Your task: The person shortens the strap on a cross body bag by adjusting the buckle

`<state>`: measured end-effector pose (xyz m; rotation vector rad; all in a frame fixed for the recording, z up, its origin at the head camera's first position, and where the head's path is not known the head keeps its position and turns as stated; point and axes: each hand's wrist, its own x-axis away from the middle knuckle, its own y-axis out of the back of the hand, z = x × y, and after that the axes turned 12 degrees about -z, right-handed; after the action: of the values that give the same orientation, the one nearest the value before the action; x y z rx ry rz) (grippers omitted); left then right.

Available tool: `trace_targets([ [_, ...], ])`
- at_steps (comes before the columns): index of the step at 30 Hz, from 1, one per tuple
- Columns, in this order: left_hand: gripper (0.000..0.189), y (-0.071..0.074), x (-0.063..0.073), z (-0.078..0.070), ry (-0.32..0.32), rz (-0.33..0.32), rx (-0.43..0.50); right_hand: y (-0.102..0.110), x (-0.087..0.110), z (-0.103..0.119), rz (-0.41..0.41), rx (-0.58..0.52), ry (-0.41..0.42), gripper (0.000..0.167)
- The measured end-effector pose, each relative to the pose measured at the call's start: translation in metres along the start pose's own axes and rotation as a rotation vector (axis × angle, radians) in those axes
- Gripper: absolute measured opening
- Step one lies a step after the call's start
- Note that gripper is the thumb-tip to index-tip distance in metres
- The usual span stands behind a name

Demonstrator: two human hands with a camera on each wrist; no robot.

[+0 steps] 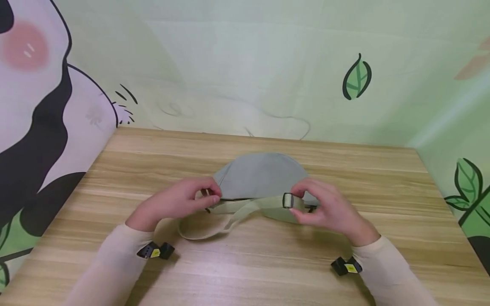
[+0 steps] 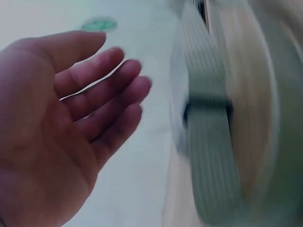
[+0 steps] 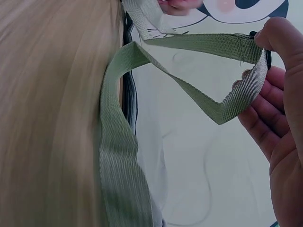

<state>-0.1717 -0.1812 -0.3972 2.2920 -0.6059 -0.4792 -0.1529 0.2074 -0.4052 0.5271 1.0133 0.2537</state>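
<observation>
A grey-green crescent-shaped bag (image 1: 264, 174) lies on the table with its rounded side toward the wall. Its pale green webbing strap (image 1: 245, 208) runs along the near side, with a loose loop hanging to the left. My right hand (image 1: 329, 208) pinches the strap at its dark slider buckle (image 1: 287, 200), thumb on one side and fingers behind. In the right wrist view the webbing (image 3: 203, 45) folds back from that grip in a V. My left hand (image 1: 187, 197) is at the bag's left end. The left wrist view shows its fingers (image 2: 109, 94) loosely bent and apart, beside the strap.
The wood-grain table (image 1: 245, 272) reaches back to a pale green wall cloth (image 1: 245, 76) printed with leaves and a panda. Each wrist wears a small black device, the left one (image 1: 156, 250) and the right one (image 1: 346, 266) both over the sleeves.
</observation>
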Motion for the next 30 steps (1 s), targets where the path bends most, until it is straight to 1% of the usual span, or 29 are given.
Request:
trace_targets([
  [3,0.015,-0.01,-0.012,-0.021,-0.089,-0.024,-0.031,-0.003,-0.003,0.001,0.006,-0.005,-0.008,0.022],
  [6,0.022,-0.023,-0.024,-0.038,-0.178,-0.063,-0.053,-0.007,-0.006,0.001,0.008,-0.007,-0.015,0.023],
  [9,0.032,-0.035,-0.033,-0.048,-0.244,-0.111,-0.094,-0.01,-0.008,0.001,0.009,-0.006,-0.01,0.023],
  [12,0.043,-0.046,-0.039,-0.055,-0.279,-0.144,-0.119,-0.013,-0.01,0.001,0.005,-0.014,0.003,0.022],
  [14,0.047,-0.052,-0.042,-0.059,-0.293,-0.161,-0.12,-0.015,-0.011,0.002,0.009,-0.021,0.001,0.022],
  [17,0.049,-0.06,-0.045,-0.063,-0.325,-0.191,-0.111,-0.018,-0.013,0.003,0.01,-0.03,0.009,0.024],
  [19,0.046,-0.064,-0.046,-0.066,-0.344,-0.212,-0.115,-0.021,-0.013,0.003,0.012,-0.033,0.015,0.026],
  [22,0.036,-0.069,-0.047,-0.067,-0.359,-0.224,-0.116,-0.025,-0.014,0.004,0.013,-0.046,0.019,0.025],
  [26,0.027,-0.072,-0.046,-0.066,-0.351,-0.226,-0.086,-0.028,-0.014,0.004,0.013,-0.068,0.004,0.024],
  [30,0.026,-0.071,-0.044,-0.063,-0.326,-0.228,-0.043,-0.026,-0.011,0.003,0.001,-0.086,-0.01,0.026],
])
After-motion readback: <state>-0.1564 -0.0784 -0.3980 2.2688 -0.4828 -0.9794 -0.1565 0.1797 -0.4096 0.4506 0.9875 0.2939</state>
